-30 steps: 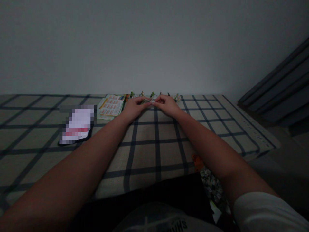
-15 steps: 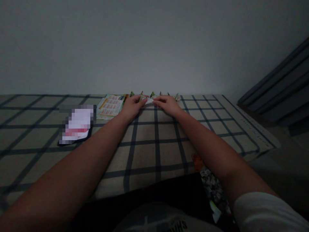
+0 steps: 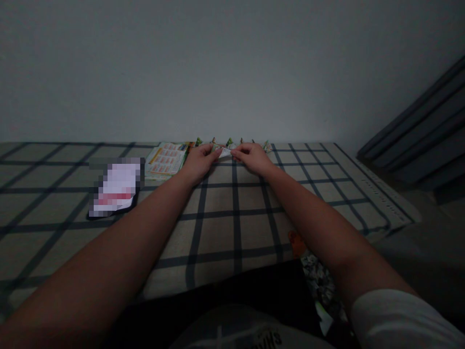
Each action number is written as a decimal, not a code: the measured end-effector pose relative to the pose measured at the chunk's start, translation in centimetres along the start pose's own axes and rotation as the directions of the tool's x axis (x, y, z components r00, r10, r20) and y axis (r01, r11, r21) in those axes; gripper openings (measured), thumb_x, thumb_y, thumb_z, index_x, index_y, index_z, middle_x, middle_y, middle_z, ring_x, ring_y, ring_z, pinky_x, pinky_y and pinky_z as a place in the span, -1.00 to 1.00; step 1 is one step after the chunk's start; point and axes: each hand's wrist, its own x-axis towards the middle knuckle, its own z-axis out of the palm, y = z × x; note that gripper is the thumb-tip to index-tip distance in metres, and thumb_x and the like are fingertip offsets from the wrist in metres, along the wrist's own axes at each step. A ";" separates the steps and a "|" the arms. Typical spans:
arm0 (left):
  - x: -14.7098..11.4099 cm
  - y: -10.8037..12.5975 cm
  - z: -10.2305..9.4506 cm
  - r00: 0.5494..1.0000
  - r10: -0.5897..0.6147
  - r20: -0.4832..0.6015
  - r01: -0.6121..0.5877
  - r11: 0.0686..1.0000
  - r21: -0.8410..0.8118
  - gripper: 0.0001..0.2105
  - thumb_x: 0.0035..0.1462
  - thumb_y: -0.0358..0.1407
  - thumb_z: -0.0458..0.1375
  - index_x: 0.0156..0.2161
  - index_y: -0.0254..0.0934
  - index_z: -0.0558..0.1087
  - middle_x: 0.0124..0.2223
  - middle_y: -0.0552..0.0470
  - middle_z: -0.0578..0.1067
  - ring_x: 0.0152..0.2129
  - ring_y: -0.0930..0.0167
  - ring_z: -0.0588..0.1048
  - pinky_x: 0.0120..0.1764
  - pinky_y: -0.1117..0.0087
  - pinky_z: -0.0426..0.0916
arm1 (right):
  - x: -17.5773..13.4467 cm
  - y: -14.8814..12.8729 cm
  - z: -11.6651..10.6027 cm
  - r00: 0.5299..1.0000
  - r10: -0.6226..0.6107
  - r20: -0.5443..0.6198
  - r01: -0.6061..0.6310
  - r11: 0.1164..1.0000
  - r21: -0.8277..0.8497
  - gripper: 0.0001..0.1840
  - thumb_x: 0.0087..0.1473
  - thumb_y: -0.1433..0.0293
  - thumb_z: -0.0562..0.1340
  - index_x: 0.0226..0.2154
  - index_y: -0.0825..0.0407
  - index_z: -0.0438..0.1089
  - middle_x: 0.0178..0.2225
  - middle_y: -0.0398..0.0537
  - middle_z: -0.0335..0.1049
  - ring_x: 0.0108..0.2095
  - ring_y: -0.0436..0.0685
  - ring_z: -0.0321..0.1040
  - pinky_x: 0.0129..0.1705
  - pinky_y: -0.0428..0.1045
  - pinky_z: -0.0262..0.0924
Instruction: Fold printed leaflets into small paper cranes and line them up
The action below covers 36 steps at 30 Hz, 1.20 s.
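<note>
Both my hands meet over the far part of the checked cloth, pinching a small piece of folded paper (image 3: pixel 225 152) that looks mostly white. My left hand (image 3: pixel 199 161) has its thumb and fingers closed on the paper's left end. On the right end, the fingertips of my right hand (image 3: pixel 251 156) press together. Just behind the hands, several small folded paper pieces (image 3: pixel 230 142) with green print stand in a row along the wall. A stack of printed leaflets (image 3: pixel 166 159) lies beside my left hand.
A phone (image 3: pixel 118 186) with a blurred, lit screen lies on the checked cloth (image 3: pixel 250 232) to the left. Near my right forearm, crumpled paper scraps (image 3: pixel 317 276) lie at the near edge. A grey curtain (image 3: pixel 428 126) hangs at the right, and a plain wall rises behind.
The small paper has shifted slightly between my fingertips and now shows more of its white side. My arms and the other things keep their places.
</note>
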 end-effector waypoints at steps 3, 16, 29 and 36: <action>-0.1 0.2 -0.1 1.000 0.000 0.019 0.001 1.000 -0.024 -0.62 0.09 -0.02 0.29 -0.15 -0.29 0.65 -0.21 -0.06 0.64 -0.25 0.28 0.53 -0.14 0.29 0.41 | 0.1 0.1 0.1 1.000 -0.004 0.004 0.004 1.000 0.016 -0.70 0.16 0.21 0.28 -0.47 0.08 0.49 -0.47 -0.08 0.47 -0.40 0.05 0.33 -0.29 -0.04 0.18; -0.2 0.7 0.0 0.999 0.013 -0.052 -0.017 0.997 -0.072 -0.59 0.06 -0.03 0.34 -0.09 -0.30 0.65 -0.19 -0.06 0.67 -0.24 0.28 0.56 -0.11 0.29 0.43 | -0.1 -0.3 0.5 0.993 0.119 -0.013 -0.114 0.972 0.208 -0.75 0.19 0.22 0.30 -0.33 0.09 0.54 -0.41 -0.08 0.50 -0.48 -0.03 0.27 -0.41 -0.10 0.18; -0.1 0.3 0.1 0.999 0.001 -0.035 -0.003 0.998 -0.060 -0.56 0.04 0.00 0.35 -0.09 -0.30 0.66 -0.16 -0.09 0.67 -0.23 0.28 0.55 -0.08 0.27 0.42 | 0.0 -0.4 0.3 0.988 0.149 -0.032 -0.138 0.963 0.233 -0.80 0.17 0.27 0.32 -0.36 0.08 0.52 -0.44 -0.10 0.48 -0.49 -0.04 0.26 -0.43 -0.11 0.19; 0.0 0.5 -0.1 0.999 0.009 -0.044 -0.008 1.000 0.018 -0.59 0.09 -0.02 0.31 -0.09 -0.28 0.67 -0.16 -0.07 0.67 -0.20 0.27 0.55 -0.08 0.29 0.42 | 0.1 -0.3 0.4 0.985 0.174 -0.011 -0.165 0.951 0.261 -0.81 0.17 0.28 0.31 -0.35 0.07 0.54 -0.34 -0.04 0.55 -0.41 -0.02 0.36 -0.41 -0.13 0.23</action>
